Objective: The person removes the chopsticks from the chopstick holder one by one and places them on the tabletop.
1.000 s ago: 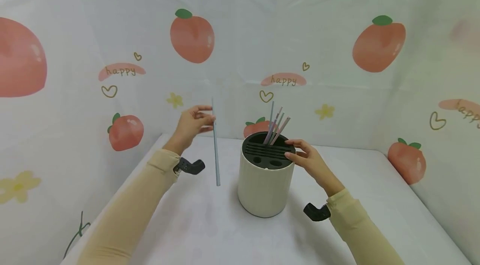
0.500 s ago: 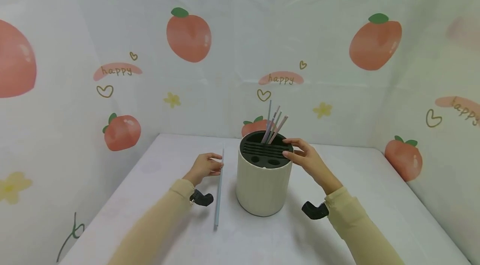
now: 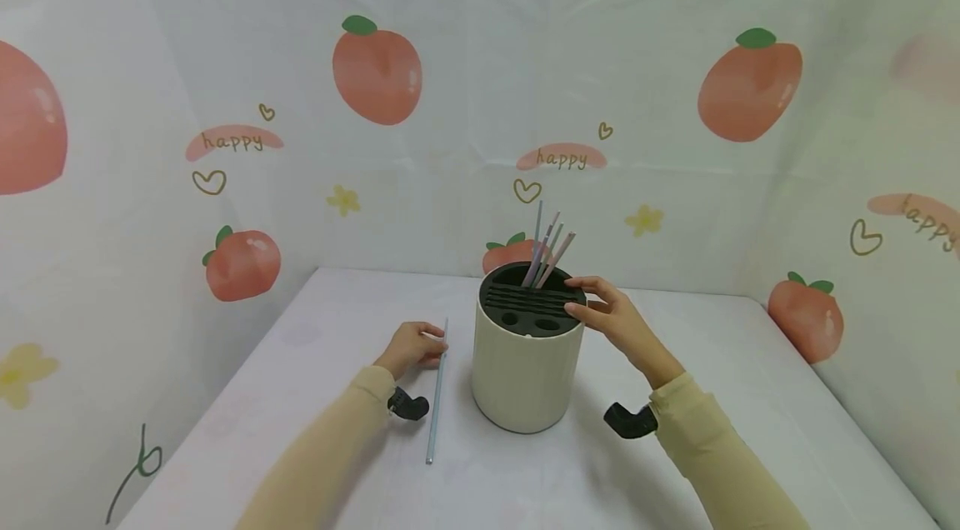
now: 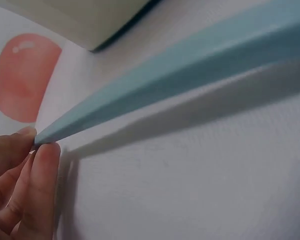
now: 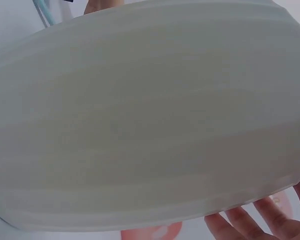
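Blue stick [image 3: 437,405]: on the left part of the tabletop [image 3: 750,397], just left of the holder; the near end points toward the wearer. Contact with the surface cannot be told; the left wrist view shows its shadow alongside.

Left hand [image 3: 412,348]: thumb and fingertips closed in a pinch near the stick's far end. Right hand [image 3: 618,322]: fingers spread and slightly bent, touching the holder's right rim.

Room: a narrow strip of tabletop separates stick from holder. Wider surface runs from the right sleeve [image 3: 723,447] to the right edge. The back edge meets the backdrop [image 3: 465,180].

Obstacles: the pale cylindrical holder [image 3: 525,380] stands upright between the hands. Its black insert [image 3: 532,323] has parallel slots across the middle, two holes in front and a rear compartment where several thin sticks [image 3: 557,259] lean rightward. Black wrist mounts [image 3: 630,422] jut inward from both cuffs.

Writing: "happy" on pink strokes of the backdrop, among printed peaches, hearts and flowers.
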Demonstrator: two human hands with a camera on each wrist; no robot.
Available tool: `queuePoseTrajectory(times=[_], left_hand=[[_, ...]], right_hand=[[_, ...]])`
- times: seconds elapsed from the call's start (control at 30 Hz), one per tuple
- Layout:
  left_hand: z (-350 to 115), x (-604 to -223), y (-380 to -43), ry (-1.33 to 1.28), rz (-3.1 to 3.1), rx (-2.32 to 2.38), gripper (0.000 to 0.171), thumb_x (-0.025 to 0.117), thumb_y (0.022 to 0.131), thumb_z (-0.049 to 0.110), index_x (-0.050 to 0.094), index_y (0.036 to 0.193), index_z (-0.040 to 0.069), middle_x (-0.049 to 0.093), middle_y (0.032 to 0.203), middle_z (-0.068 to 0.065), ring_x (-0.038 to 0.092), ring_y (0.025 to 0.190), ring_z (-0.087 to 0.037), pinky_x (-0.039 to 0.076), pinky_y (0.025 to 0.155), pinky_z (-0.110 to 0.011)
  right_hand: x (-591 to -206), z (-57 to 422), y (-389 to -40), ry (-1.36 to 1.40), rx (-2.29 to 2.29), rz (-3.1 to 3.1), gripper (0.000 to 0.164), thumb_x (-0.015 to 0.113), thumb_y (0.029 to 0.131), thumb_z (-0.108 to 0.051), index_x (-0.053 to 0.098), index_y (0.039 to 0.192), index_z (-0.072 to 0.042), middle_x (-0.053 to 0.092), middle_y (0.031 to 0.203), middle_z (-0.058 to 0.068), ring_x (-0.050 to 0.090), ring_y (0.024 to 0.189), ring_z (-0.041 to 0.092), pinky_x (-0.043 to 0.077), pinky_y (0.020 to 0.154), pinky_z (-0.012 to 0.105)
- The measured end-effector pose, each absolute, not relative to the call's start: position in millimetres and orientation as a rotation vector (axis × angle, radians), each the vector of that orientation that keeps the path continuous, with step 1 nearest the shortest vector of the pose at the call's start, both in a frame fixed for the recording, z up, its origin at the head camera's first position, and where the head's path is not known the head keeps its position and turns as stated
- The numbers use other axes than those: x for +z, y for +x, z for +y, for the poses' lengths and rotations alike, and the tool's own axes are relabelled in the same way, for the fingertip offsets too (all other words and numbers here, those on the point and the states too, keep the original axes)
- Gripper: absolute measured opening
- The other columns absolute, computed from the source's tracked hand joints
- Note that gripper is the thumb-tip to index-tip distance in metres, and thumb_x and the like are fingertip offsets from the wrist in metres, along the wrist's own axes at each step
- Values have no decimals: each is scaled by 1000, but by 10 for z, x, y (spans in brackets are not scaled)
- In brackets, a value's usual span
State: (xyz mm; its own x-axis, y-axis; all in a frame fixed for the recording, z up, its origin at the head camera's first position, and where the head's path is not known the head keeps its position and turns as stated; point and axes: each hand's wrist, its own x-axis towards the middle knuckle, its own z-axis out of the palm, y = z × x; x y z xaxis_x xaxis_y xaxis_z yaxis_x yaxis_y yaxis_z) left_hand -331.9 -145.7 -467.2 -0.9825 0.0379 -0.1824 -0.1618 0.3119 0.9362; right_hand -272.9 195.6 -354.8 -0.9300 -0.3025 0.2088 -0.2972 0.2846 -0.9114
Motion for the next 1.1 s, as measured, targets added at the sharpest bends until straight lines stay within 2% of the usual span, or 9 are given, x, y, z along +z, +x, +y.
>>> queuePoseTrajectory(times=[0.53, 1.1], left_hand=[[-1360, -4654, -3289, -164, 2483, 1630, 24, 75, 78, -3, 64, 100, -5, 62, 74, -8, 59, 52, -8, 56, 53, -20], [-1350, -4628, -3290, -226, 2486, 1590, 24, 76, 78, -3, 63, 98, -3, 63, 75, -8, 58, 52, -8, 54, 51, -18]], right_hand=[[-3539, 1964, -2728, -589, -1777, 2530, 45, 62, 95, -19, 49, 136, -5, 42, 143, 22, 52, 123, 39, 48, 99, 50], [-3541, 1958, -2726, -579, -1761, 2535, 46, 62, 95, -20, 49, 136, -5, 41, 144, 22, 51, 125, 41, 48, 100, 52]])
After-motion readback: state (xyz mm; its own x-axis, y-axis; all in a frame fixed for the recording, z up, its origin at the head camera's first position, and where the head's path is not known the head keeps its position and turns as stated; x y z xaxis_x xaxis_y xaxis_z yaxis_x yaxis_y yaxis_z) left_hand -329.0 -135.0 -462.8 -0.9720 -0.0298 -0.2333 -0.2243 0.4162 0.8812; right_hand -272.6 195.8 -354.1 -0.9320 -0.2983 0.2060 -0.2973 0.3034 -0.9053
